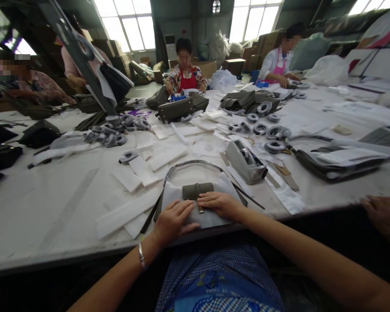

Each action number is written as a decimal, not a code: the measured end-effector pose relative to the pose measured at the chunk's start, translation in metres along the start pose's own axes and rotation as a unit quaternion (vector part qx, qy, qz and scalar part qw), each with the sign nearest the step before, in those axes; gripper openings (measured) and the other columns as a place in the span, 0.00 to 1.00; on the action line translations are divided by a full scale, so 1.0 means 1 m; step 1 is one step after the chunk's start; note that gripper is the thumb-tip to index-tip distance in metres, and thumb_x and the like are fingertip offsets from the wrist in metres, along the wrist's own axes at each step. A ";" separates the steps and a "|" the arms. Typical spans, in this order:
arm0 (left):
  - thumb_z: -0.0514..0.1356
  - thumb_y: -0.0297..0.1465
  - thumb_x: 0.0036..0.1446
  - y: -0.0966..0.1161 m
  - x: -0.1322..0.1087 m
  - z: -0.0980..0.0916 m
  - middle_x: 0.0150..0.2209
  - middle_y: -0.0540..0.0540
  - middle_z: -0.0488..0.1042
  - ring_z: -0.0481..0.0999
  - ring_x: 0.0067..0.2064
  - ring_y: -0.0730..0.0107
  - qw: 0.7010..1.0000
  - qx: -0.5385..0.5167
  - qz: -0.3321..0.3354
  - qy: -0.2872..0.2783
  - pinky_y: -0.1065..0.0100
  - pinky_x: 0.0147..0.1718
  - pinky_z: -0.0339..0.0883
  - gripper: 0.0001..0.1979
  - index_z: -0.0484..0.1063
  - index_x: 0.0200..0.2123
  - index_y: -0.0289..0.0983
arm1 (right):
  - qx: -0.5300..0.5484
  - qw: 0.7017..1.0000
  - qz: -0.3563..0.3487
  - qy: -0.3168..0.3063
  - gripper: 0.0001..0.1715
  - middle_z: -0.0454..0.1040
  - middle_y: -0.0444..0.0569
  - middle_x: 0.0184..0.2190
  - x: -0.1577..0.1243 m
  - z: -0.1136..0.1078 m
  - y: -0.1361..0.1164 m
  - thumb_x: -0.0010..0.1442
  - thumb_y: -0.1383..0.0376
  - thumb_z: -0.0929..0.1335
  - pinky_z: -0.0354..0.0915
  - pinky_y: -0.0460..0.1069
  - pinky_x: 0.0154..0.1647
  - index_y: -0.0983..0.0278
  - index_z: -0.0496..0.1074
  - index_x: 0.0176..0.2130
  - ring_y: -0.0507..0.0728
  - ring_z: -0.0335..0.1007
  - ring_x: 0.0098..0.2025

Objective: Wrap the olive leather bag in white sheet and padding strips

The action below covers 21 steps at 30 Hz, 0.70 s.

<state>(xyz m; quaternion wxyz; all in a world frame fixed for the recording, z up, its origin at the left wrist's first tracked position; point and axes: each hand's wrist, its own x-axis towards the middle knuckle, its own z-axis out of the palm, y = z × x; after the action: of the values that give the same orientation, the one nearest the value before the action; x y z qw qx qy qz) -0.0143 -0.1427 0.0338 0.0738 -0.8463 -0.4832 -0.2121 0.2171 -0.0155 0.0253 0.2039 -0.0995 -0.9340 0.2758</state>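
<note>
A handbag point(225, 215) lies at the table's front edge, its front covered by pale wrapping sheet. Its olive flap point(197, 190) shows through above a small gold-coloured clasp point(200, 209). The wrapped handle point(195, 164) arches away from me over the tabletop. My left hand point(177, 219) lies flat on the sheet left of the clasp, fingers stretched out. On the right, my right hand point(222, 205) rests flat across the sheet, its fingertips just below the flap and close to the clasp. Neither hand grips anything.
A grey tape dispenser point(245, 161) stands just behind the bag. White foam strips point(126, 212) and several wrapped rings point(274, 146) are scattered around. Another handbag point(338, 162) lies to the right. A co-worker in a red apron point(186, 79) sits opposite; another person's hand point(385, 216) is at far right.
</note>
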 end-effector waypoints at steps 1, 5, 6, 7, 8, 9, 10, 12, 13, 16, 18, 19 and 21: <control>0.58 0.41 0.65 0.002 -0.002 -0.001 0.56 0.40 0.74 0.73 0.57 0.61 0.999 0.010 0.031 0.011 0.57 0.59 0.66 0.23 0.65 0.59 0.36 | -0.005 1.000 0.004 -0.003 0.23 0.76 0.51 0.54 0.000 0.000 -0.001 0.65 0.74 0.63 0.62 0.57 0.65 0.60 0.73 0.56 0.57 0.67 0.61; 0.50 0.24 0.68 0.019 -0.002 -0.002 0.58 0.45 0.72 0.71 0.59 0.68 0.995 -0.006 0.096 -0.038 0.62 0.58 0.69 0.21 0.61 0.62 0.37 | -0.013 1.000 0.009 -0.011 0.21 0.77 0.51 0.52 0.002 -0.001 -0.004 0.64 0.74 0.65 0.63 0.56 0.64 0.61 0.75 0.54 0.57 0.68 0.60; 0.48 0.23 0.68 0.025 -0.002 -0.001 0.59 0.43 0.71 0.70 0.60 0.67 0.996 -0.013 0.076 -0.050 0.61 0.58 0.69 0.21 0.61 0.63 0.36 | -0.013 1.000 0.009 -0.012 0.20 0.77 0.51 0.52 0.002 -0.001 -0.005 0.64 0.74 0.64 0.63 0.55 0.64 0.62 0.75 0.53 0.57 0.69 0.60; 0.48 0.22 0.67 0.032 -0.002 0.000 0.60 0.42 0.71 0.70 0.60 0.66 0.997 -0.018 0.050 -0.056 0.60 0.59 0.68 0.22 0.61 0.63 0.35 | -0.013 1.000 0.009 -0.013 0.20 0.78 0.51 0.51 0.003 -0.001 -0.005 0.65 0.74 0.64 0.63 0.54 0.63 0.63 0.76 0.52 0.56 0.69 0.59; 0.48 0.23 0.67 0.038 -0.002 0.001 0.60 0.40 0.70 0.69 0.61 0.65 0.998 -0.023 0.025 -0.058 0.59 0.59 0.68 0.22 0.61 0.62 0.34 | -0.014 1.000 0.008 -0.013 0.19 0.78 0.51 0.51 0.003 -0.001 -0.006 0.65 0.74 0.63 0.63 0.53 0.63 0.64 0.76 0.52 0.56 0.69 0.59; 0.49 0.25 0.67 0.043 -0.003 0.002 0.60 0.39 0.69 0.69 0.61 0.63 0.998 -0.026 0.007 -0.058 0.57 0.60 0.67 0.21 0.61 0.62 0.33 | -0.016 1.000 0.007 -0.015 0.18 0.78 0.51 0.51 0.003 -0.001 -0.006 0.65 0.74 0.63 0.63 0.52 0.63 0.64 0.76 0.51 0.56 0.69 0.59; 0.51 0.27 0.67 0.047 -0.004 0.003 0.61 0.39 0.69 0.68 0.62 0.61 0.998 -0.028 -0.006 -0.059 0.56 0.61 0.66 0.21 0.62 0.62 0.33 | -0.024 1.000 0.005 -0.017 0.18 0.78 0.51 0.51 0.003 0.000 -0.007 0.66 0.73 0.63 0.63 0.52 0.63 0.65 0.76 0.50 0.56 0.69 0.59; 0.53 0.30 0.66 0.052 -0.006 0.006 0.61 0.39 0.69 0.68 0.62 0.60 0.997 -0.031 -0.020 -0.062 0.54 0.61 0.66 0.22 0.63 0.62 0.34 | -0.059 0.998 0.010 -0.019 0.17 0.77 0.51 0.51 0.006 -0.001 -0.009 0.66 0.73 0.63 0.63 0.50 0.62 0.65 0.76 0.50 0.56 0.70 0.58; 0.54 0.30 0.65 0.052 -0.007 0.007 0.61 0.40 0.68 0.68 0.62 0.59 0.997 -0.031 -0.022 -0.061 0.54 0.61 0.66 0.22 0.63 0.62 0.34 | -0.085 0.996 0.011 -0.026 0.16 0.78 0.50 0.50 0.008 -0.002 -0.010 0.67 0.72 0.63 0.63 0.50 0.60 0.64 0.76 0.49 0.55 0.71 0.56; 0.54 0.28 0.64 0.050 -0.009 0.009 0.62 0.40 0.67 0.68 0.62 0.58 0.999 -0.019 -0.015 -0.045 0.55 0.59 0.68 0.25 0.61 0.64 0.35 | -0.176 0.982 -0.008 -0.073 0.09 0.79 0.49 0.43 0.021 -0.008 -0.014 0.66 0.68 0.66 0.67 0.50 0.50 0.63 0.77 0.42 0.56 0.74 0.48; 0.53 0.26 0.63 0.049 -0.010 0.010 0.62 0.41 0.68 0.69 0.61 0.58 0.999 -0.008 -0.012 -0.029 0.56 0.59 0.68 0.26 0.60 0.64 0.35 | -0.219 0.969 -0.043 -0.108 0.06 0.79 0.47 0.37 0.031 -0.011 -0.014 0.65 0.65 0.68 0.66 0.51 0.46 0.64 0.76 0.37 0.56 0.73 0.43; 0.53 0.26 0.63 0.048 -0.010 0.010 0.62 0.41 0.68 0.69 0.61 0.59 1.000 -0.003 -0.012 -0.024 0.57 0.59 0.68 0.26 0.60 0.64 0.35 | -0.231 0.964 -0.059 -0.116 0.07 0.78 0.47 0.36 0.034 -0.012 -0.014 0.65 0.64 0.68 0.65 0.51 0.45 0.64 0.75 0.35 0.56 0.72 0.41; 0.53 0.25 0.63 0.049 -0.010 0.011 0.62 0.42 0.68 0.69 0.61 0.60 1.000 0.005 -0.010 -0.022 0.58 0.59 0.68 0.27 0.60 0.65 0.36 | -0.240 0.961 -0.079 -0.116 0.08 0.77 0.46 0.34 0.038 -0.010 -0.012 0.66 0.64 0.68 0.64 0.51 0.44 0.64 0.74 0.34 0.56 0.70 0.40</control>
<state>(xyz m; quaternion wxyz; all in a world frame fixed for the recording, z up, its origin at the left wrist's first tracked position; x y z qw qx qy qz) 0.0256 -0.1722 0.0240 0.0654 -0.8454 -0.4944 -0.1915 0.1866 -0.0091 0.0521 0.0854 -0.0384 -0.9949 0.0364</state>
